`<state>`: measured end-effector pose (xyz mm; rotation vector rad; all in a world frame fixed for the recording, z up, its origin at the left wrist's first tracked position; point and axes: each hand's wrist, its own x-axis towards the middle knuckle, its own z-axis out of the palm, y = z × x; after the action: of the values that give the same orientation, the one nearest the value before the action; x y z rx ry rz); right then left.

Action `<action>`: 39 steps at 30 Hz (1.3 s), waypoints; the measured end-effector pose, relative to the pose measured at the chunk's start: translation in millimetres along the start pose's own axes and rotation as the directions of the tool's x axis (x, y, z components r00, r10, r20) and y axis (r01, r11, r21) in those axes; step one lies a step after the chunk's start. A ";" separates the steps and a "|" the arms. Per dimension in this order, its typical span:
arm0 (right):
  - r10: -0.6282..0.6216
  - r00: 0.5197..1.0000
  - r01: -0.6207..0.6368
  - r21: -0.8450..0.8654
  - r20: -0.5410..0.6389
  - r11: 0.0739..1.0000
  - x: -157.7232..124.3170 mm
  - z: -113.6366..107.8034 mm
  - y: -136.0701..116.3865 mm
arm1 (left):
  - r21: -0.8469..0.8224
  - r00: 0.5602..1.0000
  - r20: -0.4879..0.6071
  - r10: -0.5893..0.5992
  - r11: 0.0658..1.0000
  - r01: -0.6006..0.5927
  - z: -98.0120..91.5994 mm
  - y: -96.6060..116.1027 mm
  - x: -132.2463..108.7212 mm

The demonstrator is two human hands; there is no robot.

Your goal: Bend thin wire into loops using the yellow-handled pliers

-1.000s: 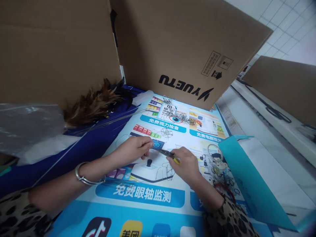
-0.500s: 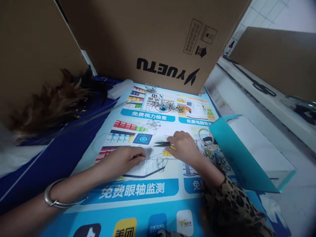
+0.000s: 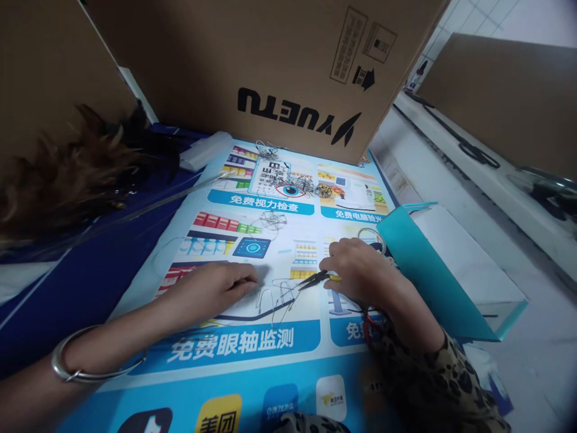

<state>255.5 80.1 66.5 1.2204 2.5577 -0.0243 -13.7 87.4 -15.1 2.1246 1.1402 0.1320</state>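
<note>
Gripping pliers [image 3: 317, 278], the right hand [image 3: 358, 267] has swung their tips from the left hand [image 3: 229, 284], curled, its contents unclear, to the bent wires [image 3: 283, 293] at the pliers' eight o'clock, putting those within reach.

Cool, dim light falls from a source out of view. The poster [image 3: 315, 361] looks brightest near its middle; the carton [image 3: 180, 72] darkens toward the upper left. A soft shadow lies beside the left hand [image 3: 223, 285]. The feathers [image 3: 58, 168] blur, and wide-angle distortion stretches the edges.
</note>
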 end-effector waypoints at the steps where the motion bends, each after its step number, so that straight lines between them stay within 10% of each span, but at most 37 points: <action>1: -0.020 1.000 0.020 0.003 0.012 1.000 0.3 -0.3 -1.8 | -0.003 1.000 0.001 0.000 1.000 0.000 0.0 -0.2 0.2; 39: -0.094 0.995 0.094 -0.002 0.019 0.996 -4.0 -7.2 -35.8 | 0.042 0.999 -0.033 0.006 0.999 -0.004 0.2 3.2 1.5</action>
<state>228.7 55.3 70.4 1.0934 2.5959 -0.0526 -10.5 87.2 -13.5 2.1699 1.1667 0.1477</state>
